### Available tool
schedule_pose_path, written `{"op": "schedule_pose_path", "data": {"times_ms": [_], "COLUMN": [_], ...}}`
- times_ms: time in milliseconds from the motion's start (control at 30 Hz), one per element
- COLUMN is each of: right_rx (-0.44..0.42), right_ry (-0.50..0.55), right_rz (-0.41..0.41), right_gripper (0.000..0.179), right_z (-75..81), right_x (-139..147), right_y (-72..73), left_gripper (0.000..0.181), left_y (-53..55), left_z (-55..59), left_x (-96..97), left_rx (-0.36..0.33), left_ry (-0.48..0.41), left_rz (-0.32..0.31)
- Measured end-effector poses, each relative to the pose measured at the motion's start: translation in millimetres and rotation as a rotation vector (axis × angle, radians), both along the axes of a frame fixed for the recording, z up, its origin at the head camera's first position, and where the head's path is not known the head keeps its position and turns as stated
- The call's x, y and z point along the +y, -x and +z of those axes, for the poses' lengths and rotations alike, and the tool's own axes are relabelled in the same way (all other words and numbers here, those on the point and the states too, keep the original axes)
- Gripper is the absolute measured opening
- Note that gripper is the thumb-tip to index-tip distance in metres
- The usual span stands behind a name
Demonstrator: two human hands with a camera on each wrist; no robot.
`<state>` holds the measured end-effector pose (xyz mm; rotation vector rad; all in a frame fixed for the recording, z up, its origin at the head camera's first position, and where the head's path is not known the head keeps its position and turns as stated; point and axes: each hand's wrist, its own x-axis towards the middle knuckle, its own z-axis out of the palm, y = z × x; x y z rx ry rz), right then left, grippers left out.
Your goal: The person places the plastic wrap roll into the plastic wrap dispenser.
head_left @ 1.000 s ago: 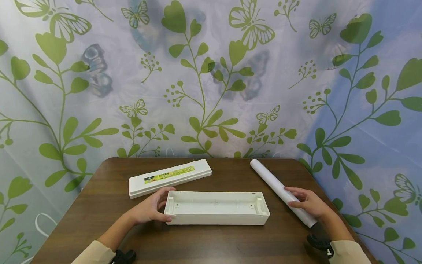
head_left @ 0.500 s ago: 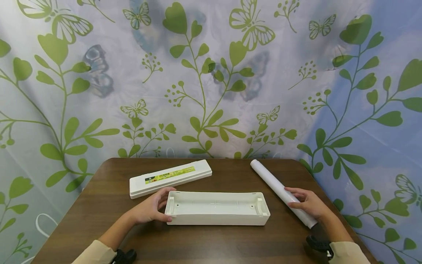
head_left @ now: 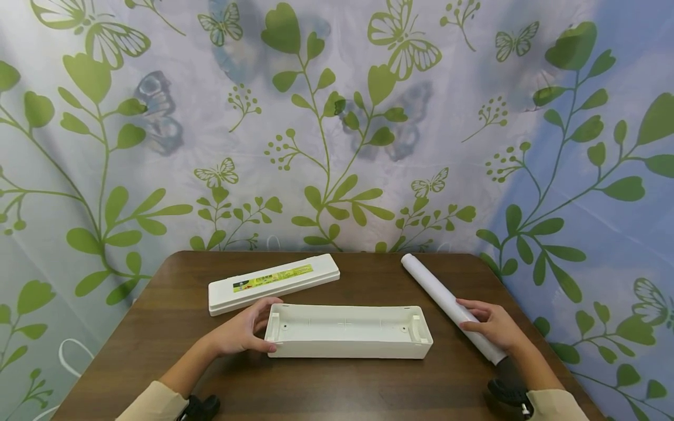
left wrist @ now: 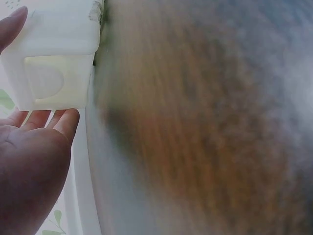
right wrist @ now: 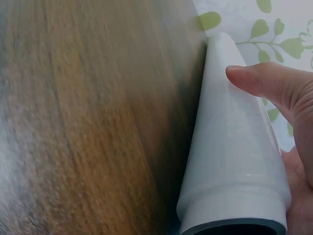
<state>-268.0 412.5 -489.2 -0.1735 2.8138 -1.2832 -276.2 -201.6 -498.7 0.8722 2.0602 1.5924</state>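
A long white plastic box (head_left: 350, 349) lies lengthwise on the table, its open side up and moulded supports at both inner ends. My left hand (head_left: 234, 334) grips its left end, thumb on the front wall and fingers at the back. The left wrist view has that box end (left wrist: 58, 81) between thumb and fingers. To the right, a white roll of cling film (head_left: 432, 287) lies aslant. My right hand (head_left: 497, 327) holds its nearer part, thumb on one side and fingers on the other. In the right wrist view, the hollow end of the roll (right wrist: 234, 147) faces the camera.
Behind the box lies a white lid (head_left: 284, 286) with a yellow-green label, slightly askew. The brown wooden table (head_left: 347, 392) ends at a hanging cloth (head_left: 337, 146) printed with leaves and butterflies. A white cable (head_left: 65, 359) hangs beyond the table's left edge.
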Motion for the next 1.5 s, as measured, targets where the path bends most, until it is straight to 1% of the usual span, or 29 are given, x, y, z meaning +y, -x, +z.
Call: {"op": "schedule_pose_path", "data": {"times_ms": [133,533,767,900,1033,1167,1367,1500], "right_rx": [-0.001,0.028,0.044,0.057,0.091,0.114,0.143,0.157], "right_ry": [-0.011,-0.005,-0.007,0.003,0.001,-0.013,-0.039,-0.035], "right_rz": [-0.018,0.026,0.03,0.039,0.045,0.05,0.067,0.079], "right_gripper": [0.066,0.063,0.061,0.06,0.059,0.058,0.057,0.056], "right_z": [1.6,0.1,0.0,3.6,8.7,13.0,18.8,22.6], "right_x": [-3,-7,-7,-8,-10,-14,-19,-22], "right_y": [-1.8,-8.5,-11.8,-14.8,-16.7,-17.3,-18.0,-18.0], "left_gripper": [0.09,0.09,0.089,0.088,0.088,0.088,0.088,0.088], "left_y": [0.6,1.1,0.9,0.7,0.4,0.3,0.6,1.1], "left_z": [0.1,-0.6,-0.9,0.3,1.3,1.9,1.9,1.2], "left_x": [0.4,2.1,2.8,2.9,2.3,1.0,0.3,0.5], "left_rx": [0.001,-0.005,0.001,-0.001,0.005,0.014,0.012,0.009], "left_ry": [0.0,0.004,-0.001,0.0,0.009,0.02,0.02,0.022], "left_rz": [-0.004,-0.019,-0.019,-0.019,-0.012,-0.003,-0.01,-0.009]}}
